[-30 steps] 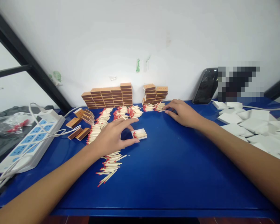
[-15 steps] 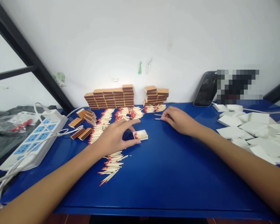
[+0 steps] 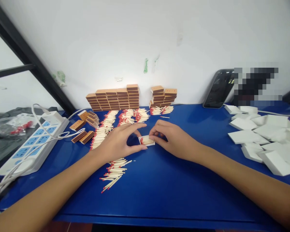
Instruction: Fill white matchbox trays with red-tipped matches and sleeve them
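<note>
A small white tray holding red-tipped matches lies on the blue table between my hands. My left hand is spread around its left end, thumb and fingers apart. At the tray's right end is my right hand, with fingertips pinched together over the matches; whatever they hold is too small to tell. Loose matches lie below my left hand, and a longer heap runs behind it. More match piles lie beyond the tray. One lone match rests behind my right hand.
Stacked brown matchboxes and a smaller stack stand against the wall. Several boxes and a white power strip with cables are at left. A phone leans at the back right, near white trays.
My right hand has moved left and toward me, from beside loose matches onto the tray's right end. One match now lies where two were. My left hand has stayed around the tray.
</note>
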Available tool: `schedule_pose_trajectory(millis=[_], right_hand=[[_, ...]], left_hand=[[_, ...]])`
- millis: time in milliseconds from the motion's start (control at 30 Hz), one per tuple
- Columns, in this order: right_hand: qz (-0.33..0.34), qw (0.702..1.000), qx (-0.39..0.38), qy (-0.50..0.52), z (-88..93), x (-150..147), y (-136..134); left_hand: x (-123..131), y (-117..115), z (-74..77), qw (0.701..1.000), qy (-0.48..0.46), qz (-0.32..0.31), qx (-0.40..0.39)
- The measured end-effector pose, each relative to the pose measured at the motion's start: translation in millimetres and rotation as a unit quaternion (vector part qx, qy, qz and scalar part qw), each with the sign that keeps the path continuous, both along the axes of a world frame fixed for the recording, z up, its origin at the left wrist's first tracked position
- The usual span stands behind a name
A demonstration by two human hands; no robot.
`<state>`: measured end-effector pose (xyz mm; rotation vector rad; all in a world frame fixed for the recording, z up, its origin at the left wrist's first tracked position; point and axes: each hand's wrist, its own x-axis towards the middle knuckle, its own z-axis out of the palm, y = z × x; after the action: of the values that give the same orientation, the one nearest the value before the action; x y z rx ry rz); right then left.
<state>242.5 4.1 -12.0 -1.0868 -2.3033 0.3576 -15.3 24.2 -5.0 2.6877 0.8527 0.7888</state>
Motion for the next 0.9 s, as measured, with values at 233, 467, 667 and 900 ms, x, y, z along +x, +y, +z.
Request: schedule_pose_trajectory(millis=[233, 467, 667, 900], right_hand=[[-0.140, 0.985, 0.098, -0.009, -10.7, 54.6, 47.3], [-0.213, 0.974, 0.074, -0.032, -27.4, 89.0, 80.8], [-0.185, 0.979, 0.072, -0.036, -26.1, 87.1, 81.0], [-0.176, 0.981, 0.069, -0.051, -25.1, 85.0, 80.0]], left_hand=[[-2.1, 2.4, 1.2, 1.000, 0.001, -0.007, 0.024], [-3.8, 4.8, 0.3, 1.000, 0.006, -0.005, 0.023], [-4.9, 7.6, -0.8, 1.000, 0.006, -0.001, 0.020], [-4.4, 7.6, -1.3, 1.000, 0.006, 0.000, 0.016]])
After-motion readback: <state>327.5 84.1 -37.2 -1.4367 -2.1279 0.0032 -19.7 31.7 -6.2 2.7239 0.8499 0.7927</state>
